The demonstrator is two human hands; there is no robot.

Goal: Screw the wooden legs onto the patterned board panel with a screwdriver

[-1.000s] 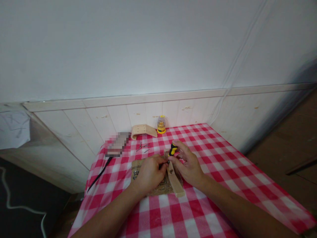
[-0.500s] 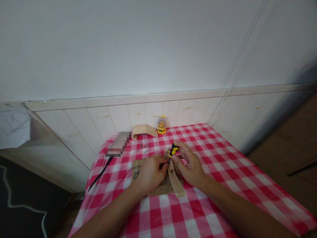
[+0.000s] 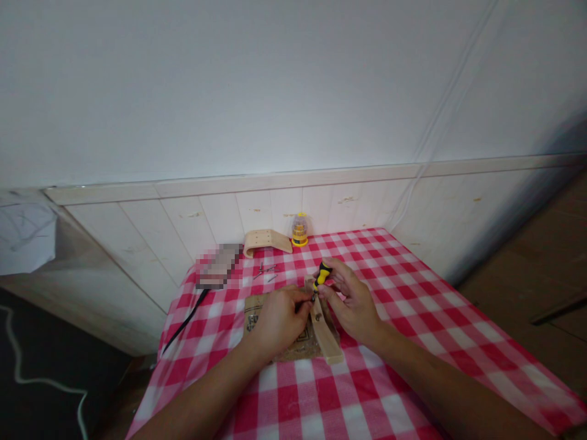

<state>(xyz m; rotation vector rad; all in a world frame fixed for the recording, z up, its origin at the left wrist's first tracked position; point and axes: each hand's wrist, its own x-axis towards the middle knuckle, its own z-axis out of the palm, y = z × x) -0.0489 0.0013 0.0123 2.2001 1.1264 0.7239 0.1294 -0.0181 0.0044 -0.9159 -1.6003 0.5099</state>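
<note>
My right hand (image 3: 351, 300) is wrapped round a small black and yellow screwdriver (image 3: 321, 276), its tip pointing down at a pale wooden strip (image 3: 325, 337). My left hand (image 3: 276, 319) is closed in a pinch right at the screwdriver's tip, on something too small to make out. The wooden strip lies on a brown cork mat (image 3: 257, 313) on the red and white checked tablecloth (image 3: 389, 293).
Loose screws (image 3: 266, 271) lie beyond the mat. A curved wooden piece (image 3: 266, 242) and a yellow bit holder (image 3: 299, 230) stand at the table's far edge by the panelled wall. A blurred object (image 3: 217, 266) with a black cable (image 3: 186, 322) sits at the far left corner.
Both hands stay at the wooden strip. My right hand has shifted slightly and the screwdriver handle has tilted a little further away.
</note>
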